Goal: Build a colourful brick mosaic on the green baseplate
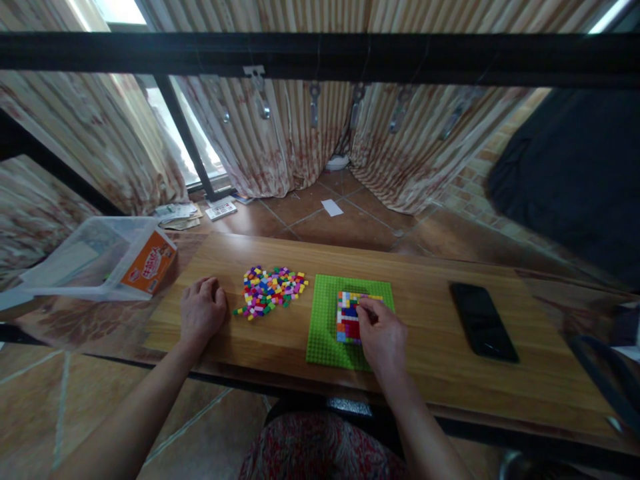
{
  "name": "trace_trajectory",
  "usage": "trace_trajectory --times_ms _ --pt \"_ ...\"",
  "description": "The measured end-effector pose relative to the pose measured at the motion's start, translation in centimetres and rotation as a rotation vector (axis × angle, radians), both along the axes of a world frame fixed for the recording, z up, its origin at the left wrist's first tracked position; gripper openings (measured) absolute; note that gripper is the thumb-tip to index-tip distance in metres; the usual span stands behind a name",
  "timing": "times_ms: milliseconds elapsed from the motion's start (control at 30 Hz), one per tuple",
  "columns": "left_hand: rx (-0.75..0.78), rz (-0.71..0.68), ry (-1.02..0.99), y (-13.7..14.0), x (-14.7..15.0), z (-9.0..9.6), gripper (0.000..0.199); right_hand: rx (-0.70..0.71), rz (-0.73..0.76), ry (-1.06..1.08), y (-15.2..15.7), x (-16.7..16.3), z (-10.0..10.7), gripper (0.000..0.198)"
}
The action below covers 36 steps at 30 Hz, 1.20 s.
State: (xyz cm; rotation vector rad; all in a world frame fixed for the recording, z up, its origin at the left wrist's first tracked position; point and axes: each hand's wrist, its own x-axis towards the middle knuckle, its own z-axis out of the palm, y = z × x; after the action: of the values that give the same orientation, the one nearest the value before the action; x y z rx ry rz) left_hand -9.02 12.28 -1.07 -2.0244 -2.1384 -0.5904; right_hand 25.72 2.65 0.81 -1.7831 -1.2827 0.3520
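My right hand is over the green baseplate, its thumb and fingers pinched together at a block of small coloured building bricks built on the plate. Whatever lies between those fingertips is too small or hidden to make out. White, red, blue, yellow and orange bricks show in the block; the hand covers its right side. My left hand rests on the wooden board, fingers loosely bent and holding nothing. Just right of it lies a loose pile of multicoloured bricks.
A black phone lies on the wooden board at right. At left is a clear plastic box with an orange label. A dark metal bar crosses in front of striped curtains. Papers lie beyond the box.
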Motion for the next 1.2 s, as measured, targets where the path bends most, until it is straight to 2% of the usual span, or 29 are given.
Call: trace_trajectory --times_ms 667,1100,1200 --pt "0.001 0.000 -0.008 0.0 0.1 0.0 0.038 -0.079 -0.096 0.021 0.5 -0.6 1.7 0.027" --pt "0.003 -0.001 -0.009 -0.1 0.1 0.0 0.040 -0.130 -0.095 -0.025 0.9 -0.6 1.7 0.021" --pt "0.011 0.002 0.006 -0.1 0.1 0.1 0.040 -0.115 -0.072 0.050 0.9 -0.3 1.4 0.021"
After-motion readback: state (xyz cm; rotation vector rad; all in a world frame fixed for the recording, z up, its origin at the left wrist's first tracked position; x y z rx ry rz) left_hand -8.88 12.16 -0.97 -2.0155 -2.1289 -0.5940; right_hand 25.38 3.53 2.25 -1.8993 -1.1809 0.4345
